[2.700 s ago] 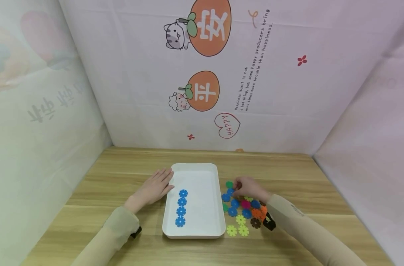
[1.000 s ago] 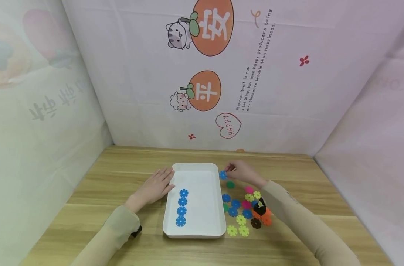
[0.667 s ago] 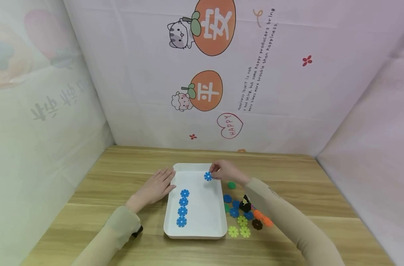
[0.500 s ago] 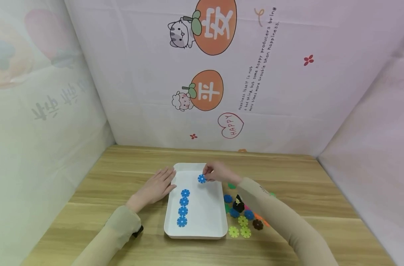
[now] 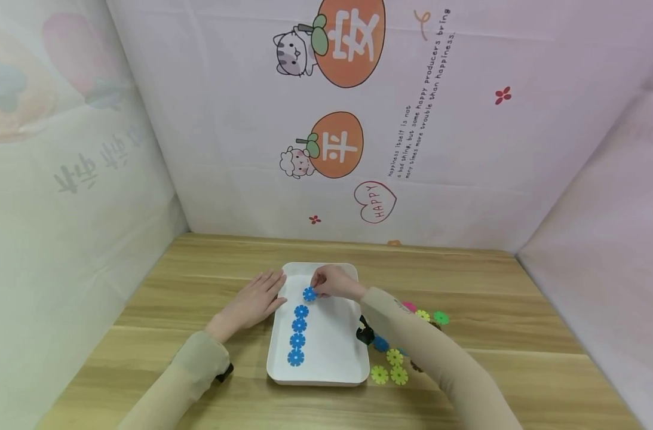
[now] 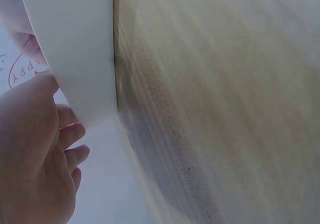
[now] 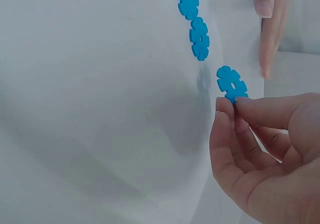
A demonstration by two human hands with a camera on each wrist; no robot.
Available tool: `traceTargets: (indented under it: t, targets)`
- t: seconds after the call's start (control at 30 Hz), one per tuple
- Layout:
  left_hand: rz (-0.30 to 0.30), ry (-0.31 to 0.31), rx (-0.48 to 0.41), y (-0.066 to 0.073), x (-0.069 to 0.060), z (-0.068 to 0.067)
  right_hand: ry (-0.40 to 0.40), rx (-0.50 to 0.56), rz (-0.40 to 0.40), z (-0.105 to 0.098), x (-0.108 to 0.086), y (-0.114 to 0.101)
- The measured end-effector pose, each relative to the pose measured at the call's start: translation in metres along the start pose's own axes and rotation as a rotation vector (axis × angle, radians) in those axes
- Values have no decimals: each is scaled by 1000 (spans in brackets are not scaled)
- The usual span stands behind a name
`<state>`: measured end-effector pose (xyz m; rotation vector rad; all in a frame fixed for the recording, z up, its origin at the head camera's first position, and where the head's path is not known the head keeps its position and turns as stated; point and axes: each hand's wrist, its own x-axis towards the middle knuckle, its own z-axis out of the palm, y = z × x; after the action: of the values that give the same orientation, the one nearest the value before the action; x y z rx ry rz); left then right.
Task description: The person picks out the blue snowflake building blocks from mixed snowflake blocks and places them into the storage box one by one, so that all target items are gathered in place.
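A white tray [image 5: 331,364] stands on the table, with a column of several blue snowflake discs [image 5: 297,341] lying along its left side. Between thumb and fingertips, my right hand [image 5: 334,282] pinches another blue snowflake disc [image 5: 309,294], held just beyond the far end of that column. In the right wrist view this disc [image 7: 232,82] is tilted and apart from the column. My left hand [image 5: 256,301] rests on the tray's left rim with its fingers extended. The left wrist view shows the left fingertips [image 6: 72,131] against the tray's outer wall [image 6: 82,49].
Right of the tray lies a loose group of discs, partly hidden by my right sleeve [image 5: 428,352]. Yellow discs [image 5: 398,375], a green disc [image 5: 441,318], a pink disc [image 5: 409,307] and a blue disc [image 5: 380,343] show. A printed cloth wall [image 5: 455,203] closes the back.
My right hand picked a blue disc from the group, lifted it over the tray's right rim and carried it left to the column's far end. The left hand stayed on the rim.
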<state>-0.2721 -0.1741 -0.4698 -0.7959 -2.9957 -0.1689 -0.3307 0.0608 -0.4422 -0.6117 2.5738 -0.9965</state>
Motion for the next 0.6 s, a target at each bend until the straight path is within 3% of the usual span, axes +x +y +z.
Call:
traceTargets:
  t: [0.6]
  targets:
    - [-8,-3,-9,0,1,0,3,-30,24,14,10,-3]
